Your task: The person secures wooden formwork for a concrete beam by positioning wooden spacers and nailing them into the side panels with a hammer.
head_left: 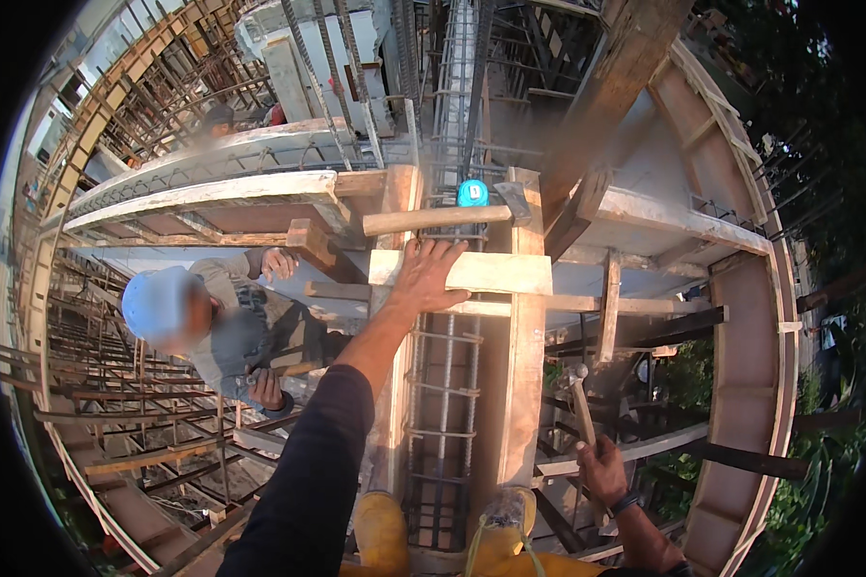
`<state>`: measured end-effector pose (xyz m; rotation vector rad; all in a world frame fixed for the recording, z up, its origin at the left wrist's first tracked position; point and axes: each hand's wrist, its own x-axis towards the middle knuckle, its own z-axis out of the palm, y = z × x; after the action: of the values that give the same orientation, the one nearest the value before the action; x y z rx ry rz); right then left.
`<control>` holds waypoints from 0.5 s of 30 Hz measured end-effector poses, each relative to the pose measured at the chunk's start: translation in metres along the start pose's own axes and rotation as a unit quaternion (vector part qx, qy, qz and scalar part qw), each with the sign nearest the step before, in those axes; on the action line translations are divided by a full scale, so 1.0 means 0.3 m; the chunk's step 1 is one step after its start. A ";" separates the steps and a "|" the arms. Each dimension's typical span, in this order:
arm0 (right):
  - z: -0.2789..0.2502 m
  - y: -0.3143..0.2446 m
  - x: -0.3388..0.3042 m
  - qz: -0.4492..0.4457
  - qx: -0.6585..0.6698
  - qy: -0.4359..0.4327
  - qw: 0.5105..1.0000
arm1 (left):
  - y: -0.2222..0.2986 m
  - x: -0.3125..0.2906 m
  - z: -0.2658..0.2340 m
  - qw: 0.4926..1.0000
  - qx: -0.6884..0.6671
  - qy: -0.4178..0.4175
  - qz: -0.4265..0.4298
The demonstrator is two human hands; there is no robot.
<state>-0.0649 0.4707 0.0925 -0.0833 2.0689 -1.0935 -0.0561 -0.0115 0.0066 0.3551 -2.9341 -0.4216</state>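
Observation:
My left hand [428,274] reaches forward and presses on a short pale wooden batten [491,272] laid across the column formwork. My right hand [601,468] hangs low at the right, shut on the wooden handle of a hammer [575,385] whose steel head points up. Between the two upright formwork boards [524,385] runs a rebar cage [443,404] with tied stirrups. A second hammer [452,218] lies across the boards just beyond the batten, next to a blue tape measure [472,192]. My yellow boots [385,529] stand on either side of the cage.
A person in a white hard hat [159,300] and grey shirt works below at the left, one hand on a beam. Wooden beam formwork [231,188] with rebar runs left. A slanted timber prop [616,87] crosses at the upper right. Scaffolding poles and trees lie below.

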 end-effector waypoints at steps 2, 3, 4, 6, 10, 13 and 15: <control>-0.006 -0.001 -0.002 0.006 0.006 0.003 1.000 | 0.038 -0.013 -0.011 0.999 0.001 0.045 0.023; -0.008 -0.003 -0.005 0.001 -0.003 0.006 1.000 | 0.081 -0.038 -0.028 0.995 -0.023 0.095 0.021; -0.003 -0.002 -0.011 -0.005 -0.008 0.008 1.000 | 0.131 -0.073 -0.069 0.989 -0.044 0.142 0.021; -0.018 0.021 -0.003 -0.015 0.004 0.017 1.000 | 0.273 -0.176 -0.105 0.985 -0.123 0.119 0.020; -0.015 0.001 0.008 0.022 -0.006 0.014 1.000 | 0.490 -0.390 -0.248 0.828 -0.534 -0.168 0.003; -0.005 -0.005 0.003 0.011 -0.030 0.033 0.999 | 0.671 -0.513 -0.459 0.756 -0.554 -0.278 0.210; 0.003 0.012 0.008 -0.023 -0.054 0.019 0.998 | 0.754 -0.595 -0.513 0.768 -0.480 -0.335 0.261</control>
<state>-0.0648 0.4714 0.0883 -0.1652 2.1697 -1.0171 0.0962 0.2050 0.1979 -0.8844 -2.6326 -2.1197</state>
